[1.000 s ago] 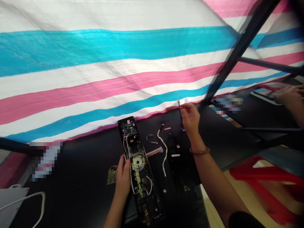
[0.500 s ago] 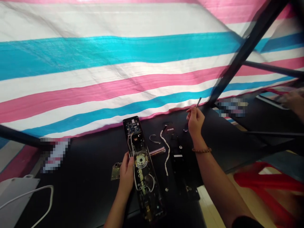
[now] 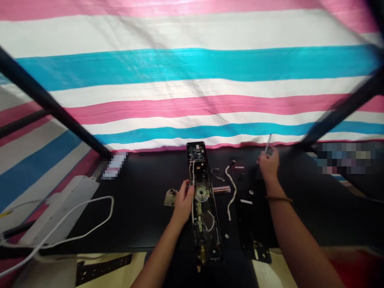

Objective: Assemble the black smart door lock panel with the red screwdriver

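A long black electronic door lock housing point(image 3: 207, 206) lies lengthwise before me with its inside exposed: a circuit board at the far end, a round metal disc midway, white wires along it. My left hand point(image 3: 183, 200) grips its left edge. Off to the right, my right hand point(image 3: 270, 164) is closed around a thin tool that looks like a screwdriver point(image 3: 268, 144), its metal shaft pointing up. Below that hand lies a black cover panel point(image 3: 255, 220). Between panel and housing are a white sleeved cable point(image 3: 231, 196), a short grey wire point(image 3: 217, 176) and a shiny pinkish packet point(image 3: 222, 189).
A small metal plate point(image 3: 169, 199) sits left of the housing on the black table point(image 3: 135, 216). Farther left are a white box point(image 3: 64, 212) and a looping white cable point(image 3: 111, 208). Dark frame bars point(image 3: 60, 108) and a striped sheet point(image 3: 192, 64) enclose the back.
My view has turned left, so everything appears farther right. My right hand has lowered toward the table with the screwdriver. My left hand keeps its grip on the housing.
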Demonstrator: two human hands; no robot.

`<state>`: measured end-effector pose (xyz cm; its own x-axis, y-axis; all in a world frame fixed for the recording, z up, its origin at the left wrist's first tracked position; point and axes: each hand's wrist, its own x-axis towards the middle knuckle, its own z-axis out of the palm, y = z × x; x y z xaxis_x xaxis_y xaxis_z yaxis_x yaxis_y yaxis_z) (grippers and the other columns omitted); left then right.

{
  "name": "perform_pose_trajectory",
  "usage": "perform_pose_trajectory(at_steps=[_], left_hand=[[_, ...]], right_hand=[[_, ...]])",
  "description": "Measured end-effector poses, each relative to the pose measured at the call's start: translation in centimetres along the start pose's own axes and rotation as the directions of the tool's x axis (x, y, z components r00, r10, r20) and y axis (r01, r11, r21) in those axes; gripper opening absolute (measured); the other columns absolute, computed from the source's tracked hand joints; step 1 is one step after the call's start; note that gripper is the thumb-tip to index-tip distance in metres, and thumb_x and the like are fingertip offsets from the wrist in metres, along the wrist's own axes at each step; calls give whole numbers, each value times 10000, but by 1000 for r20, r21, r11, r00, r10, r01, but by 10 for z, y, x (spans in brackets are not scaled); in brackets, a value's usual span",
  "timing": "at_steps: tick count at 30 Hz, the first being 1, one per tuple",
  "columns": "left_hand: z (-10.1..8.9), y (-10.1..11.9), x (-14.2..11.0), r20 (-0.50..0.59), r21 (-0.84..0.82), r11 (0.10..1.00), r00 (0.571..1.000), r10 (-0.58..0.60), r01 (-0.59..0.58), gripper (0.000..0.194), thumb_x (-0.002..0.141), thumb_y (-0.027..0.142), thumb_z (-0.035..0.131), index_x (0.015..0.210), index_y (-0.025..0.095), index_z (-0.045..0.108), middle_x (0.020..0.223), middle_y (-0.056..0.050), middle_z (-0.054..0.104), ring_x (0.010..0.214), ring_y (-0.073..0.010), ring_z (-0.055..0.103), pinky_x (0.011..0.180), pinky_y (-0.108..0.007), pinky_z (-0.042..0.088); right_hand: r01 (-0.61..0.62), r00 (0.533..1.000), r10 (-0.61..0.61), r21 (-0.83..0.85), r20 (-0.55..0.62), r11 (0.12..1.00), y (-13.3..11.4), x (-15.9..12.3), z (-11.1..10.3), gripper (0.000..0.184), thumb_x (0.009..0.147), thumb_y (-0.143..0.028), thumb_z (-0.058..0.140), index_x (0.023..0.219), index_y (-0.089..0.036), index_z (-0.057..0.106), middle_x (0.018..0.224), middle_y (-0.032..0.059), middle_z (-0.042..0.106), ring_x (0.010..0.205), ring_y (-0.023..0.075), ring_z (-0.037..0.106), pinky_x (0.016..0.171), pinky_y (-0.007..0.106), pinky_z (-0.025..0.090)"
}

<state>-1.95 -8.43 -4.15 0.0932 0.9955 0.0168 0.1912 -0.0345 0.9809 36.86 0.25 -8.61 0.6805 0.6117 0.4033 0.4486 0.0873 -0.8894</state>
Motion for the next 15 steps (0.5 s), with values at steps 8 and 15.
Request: perform_pose_trajectory(at_steps=[8, 15], left_hand=[[-3, -3, -3, 50, -5, 1000, 999, 18, -18, 368, 977, 452, 452, 1164, 172, 598, 955, -47, 714, 906, -198, 640, 848, -301, 474], [-3, -8, -6, 17, -49, 998, 999, 40, -39, 471, 1032, 491, 294, 1140, 174, 624, 888, -36, 679, 852, -190, 612, 812, -308, 448]], right_hand=[[-168, 978, 206, -553, 8, 816, 8, 5, -22, 497, 777, -168, 631, 1274, -160, 644, 847, 119, 682, 777, 244, 585, 818, 379, 395], [-148, 982, 189, -602, 5, 785, 10, 5, -23, 270, 660, -91, 662, 903, -94, 782, 755, 149, 590, 889, 303, 573, 804, 433, 354]])
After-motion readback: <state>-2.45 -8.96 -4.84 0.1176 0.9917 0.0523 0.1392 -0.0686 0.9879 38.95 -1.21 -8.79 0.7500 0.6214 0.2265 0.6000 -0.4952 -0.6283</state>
